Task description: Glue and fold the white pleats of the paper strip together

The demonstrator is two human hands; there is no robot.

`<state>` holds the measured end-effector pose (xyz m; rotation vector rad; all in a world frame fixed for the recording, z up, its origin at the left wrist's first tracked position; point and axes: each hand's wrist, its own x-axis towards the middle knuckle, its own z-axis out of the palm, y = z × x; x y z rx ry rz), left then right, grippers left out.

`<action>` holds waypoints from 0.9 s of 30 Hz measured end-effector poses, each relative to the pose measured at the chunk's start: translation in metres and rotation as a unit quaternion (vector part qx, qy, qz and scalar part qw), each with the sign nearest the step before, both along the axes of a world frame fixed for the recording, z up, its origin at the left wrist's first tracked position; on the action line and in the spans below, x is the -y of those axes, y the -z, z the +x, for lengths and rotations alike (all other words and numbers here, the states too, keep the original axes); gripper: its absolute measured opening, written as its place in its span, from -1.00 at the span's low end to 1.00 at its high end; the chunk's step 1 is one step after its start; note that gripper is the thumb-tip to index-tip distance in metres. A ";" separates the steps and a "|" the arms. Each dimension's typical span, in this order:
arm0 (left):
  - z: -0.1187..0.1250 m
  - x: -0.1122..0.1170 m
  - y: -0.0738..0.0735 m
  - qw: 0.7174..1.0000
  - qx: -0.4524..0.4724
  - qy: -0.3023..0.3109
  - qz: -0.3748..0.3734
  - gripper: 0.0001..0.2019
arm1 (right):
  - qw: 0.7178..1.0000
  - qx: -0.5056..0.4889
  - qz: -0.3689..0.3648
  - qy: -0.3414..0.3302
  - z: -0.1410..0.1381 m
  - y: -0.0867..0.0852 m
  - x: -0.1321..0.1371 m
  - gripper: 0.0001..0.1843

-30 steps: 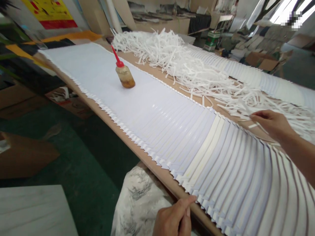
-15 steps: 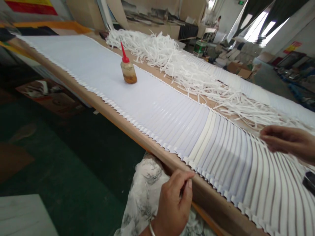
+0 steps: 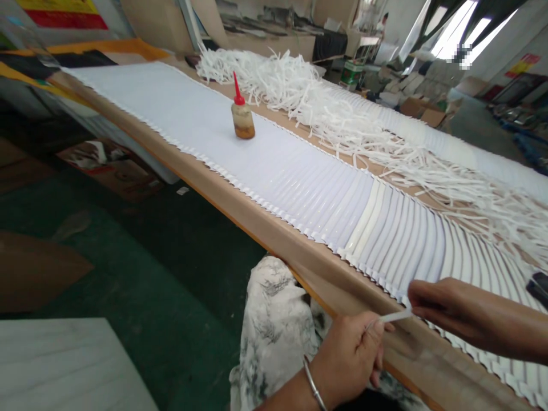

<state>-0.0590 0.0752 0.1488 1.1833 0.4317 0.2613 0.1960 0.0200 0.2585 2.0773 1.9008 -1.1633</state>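
A pale board [image 3: 68, 365] fills the lower left corner; above it, a brown carton [image 3: 38, 271] rests on the green floor [image 3: 145, 308]. A yellow-and-red sign [image 3: 68, 12] hangs on the wall behind. Black fabric [image 3: 88, 59] and orange sheeting [image 3: 126, 48] lie about the far left end of the bench [image 3: 244, 206], whose brown front edge runs diagonally toward the lower right. Beneath this edge, an open box [image 3: 124, 176] holding white scraps sits in shadow. On the bench top, a long white sheet [image 3: 158, 105] is smooth at left and passes rightward into close crosswise bands with serrated margins; two cream bands [image 3: 367, 216] interrupt the bluish series. A bottle [image 3: 244, 123] with a red nozzle stands on the smooth portion, amber liquid at its base. Behind the sheet spreads a loose heap of strips [image 3: 295, 88], and beyond that a green tin [image 3: 351, 74].

At lower centre, mottled cloth [image 3: 278, 314] hangs before the bench. The left hand [image 3: 353, 354], wearing a bangle [image 3: 314, 382], is closed, pinching one end of a single white strip [image 3: 396, 315]; the right hand [image 3: 436, 302], also closed, grips the other end, the strip spanning between them near the bench's front edge. At upper right are bright windows [image 3: 449, 34]. A black object [image 3: 539, 288], partly cut off, cannot be identified.
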 end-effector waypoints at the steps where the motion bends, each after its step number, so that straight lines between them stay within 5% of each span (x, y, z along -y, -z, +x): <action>1: -0.001 0.001 0.001 1.000 -0.004 -0.001 0.000 -0.44 | 1.000 0.002 -0.007 -0.004 -0.002 0.004 0.001 -0.59; 4: 0.002 0.004 0.002 0.999 -0.017 -0.019 0.030 -0.46 | 1.000 -0.030 -0.003 -0.001 -0.014 0.009 -0.003 -0.71; 10: 0.012 0.006 0.003 0.988 -0.044 -0.081 0.123 -0.51 | 0.983 -0.157 -0.073 0.059 -0.035 0.018 -0.026 -0.53; 18: 0.042 0.019 0.011 0.966 -0.097 -0.164 0.175 -0.64 | 0.975 -0.204 -0.065 0.062 0.009 0.054 -0.017 -0.52; 21: 0.067 0.029 0.009 0.966 -0.109 -0.194 0.134 -0.69 | 0.980 -0.177 -0.044 0.076 0.038 0.063 -0.014 -0.48; 27: 0.108 0.042 0.011 0.974 -0.086 -0.209 -0.004 -0.46 | 0.982 -0.168 0.077 0.043 0.068 0.072 -0.024 -0.36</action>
